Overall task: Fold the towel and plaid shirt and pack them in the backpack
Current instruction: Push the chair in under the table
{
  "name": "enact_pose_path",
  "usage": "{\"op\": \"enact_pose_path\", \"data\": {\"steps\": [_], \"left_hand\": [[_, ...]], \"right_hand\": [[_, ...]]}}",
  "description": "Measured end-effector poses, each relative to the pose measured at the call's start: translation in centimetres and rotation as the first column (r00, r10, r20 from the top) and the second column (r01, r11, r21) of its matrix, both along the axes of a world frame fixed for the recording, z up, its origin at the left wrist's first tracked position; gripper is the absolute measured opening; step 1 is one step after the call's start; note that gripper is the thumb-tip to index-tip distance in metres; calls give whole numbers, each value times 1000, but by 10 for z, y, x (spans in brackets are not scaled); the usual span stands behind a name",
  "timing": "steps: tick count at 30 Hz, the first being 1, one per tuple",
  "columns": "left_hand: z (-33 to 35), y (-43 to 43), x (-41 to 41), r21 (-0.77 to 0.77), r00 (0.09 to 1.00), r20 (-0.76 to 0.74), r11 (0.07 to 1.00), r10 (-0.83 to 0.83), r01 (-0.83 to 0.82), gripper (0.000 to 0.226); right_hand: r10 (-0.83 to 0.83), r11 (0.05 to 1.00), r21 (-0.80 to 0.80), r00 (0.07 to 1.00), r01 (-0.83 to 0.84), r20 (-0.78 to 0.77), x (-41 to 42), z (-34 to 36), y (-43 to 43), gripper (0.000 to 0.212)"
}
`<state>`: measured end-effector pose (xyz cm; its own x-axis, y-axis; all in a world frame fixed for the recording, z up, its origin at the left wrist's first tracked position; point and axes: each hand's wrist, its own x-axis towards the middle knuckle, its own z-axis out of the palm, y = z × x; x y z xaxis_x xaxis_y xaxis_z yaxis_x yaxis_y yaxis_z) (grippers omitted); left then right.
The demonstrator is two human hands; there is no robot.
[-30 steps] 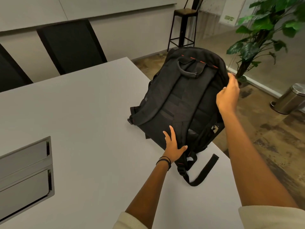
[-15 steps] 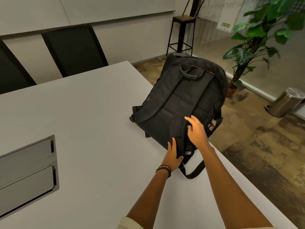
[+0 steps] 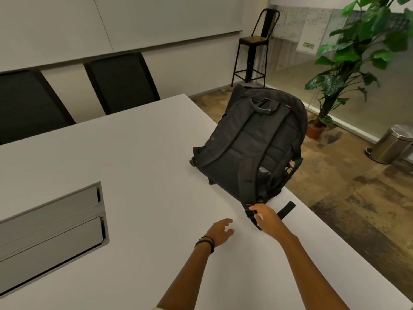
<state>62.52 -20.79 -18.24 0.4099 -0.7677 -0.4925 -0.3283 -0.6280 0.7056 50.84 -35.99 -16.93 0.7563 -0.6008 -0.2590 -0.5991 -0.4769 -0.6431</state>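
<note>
**Backpack lies closed on the table, no towel or shirt in sight**

The black backpack [image 3: 252,148] lies on the far right corner of the white table [image 3: 134,153], with its back panel and shoulder straps turned up and its top handle pointing away from the person. No open zipper shows from this side, so it looks closed. The towel and the plaid shirt are not visible anywhere. I judge that either the packing is finished and both are inside, or they are out of view; the pictures cannot say which.

The lower strap end [image 3: 250,198] and a loose strap tail [image 3: 287,209] rest on the table nearest the person. The right hand [image 3: 269,219] is just at this strap end. Its fingers [image 3: 253,208] are apart and only lightly bent; the tips are at the strap, perhaps touching it, but nothing is clamped round it. The motion blur hides the exact contact.

The left hand [image 3: 220,231], with dark bands at the wrist, is over the bare table beside the right one, apart from the backpack. Its fingers are relaxed and spread, and it holds nothing.

Further out are a grey metal panel [image 3: 51,224] set in the table, two dark chairs [image 3: 120,81] and a plant [image 3: 348,63].
</note>
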Motion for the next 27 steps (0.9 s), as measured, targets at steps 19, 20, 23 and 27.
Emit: {"op": "enact_pose_path", "data": {"steps": [19, 20, 23, 27], "left_hand": [[-39, 177, -71, 113, 999, 37, 993, -35, 31, 53], [-39, 186, -76, 128, 996, 32, 988, -89, 84, 58], [-44, 207, -92, 186, 964, 46, 950, -262, 250, 70], [-50, 235, -119, 229, 935, 66, 917, -349, 327, 71]], "right_hand": [[40, 990, 138, 997, -30, -70, -149, -68, 154, 40], [36, 990, 142, 997, -25, -73, -156, -70, 162, 38], [56, 988, 146, 995, -42, -89, -174, -69, 182, 30], [93, 983, 167, 989, -74, -113, -202, -65, 213, 35]]}}
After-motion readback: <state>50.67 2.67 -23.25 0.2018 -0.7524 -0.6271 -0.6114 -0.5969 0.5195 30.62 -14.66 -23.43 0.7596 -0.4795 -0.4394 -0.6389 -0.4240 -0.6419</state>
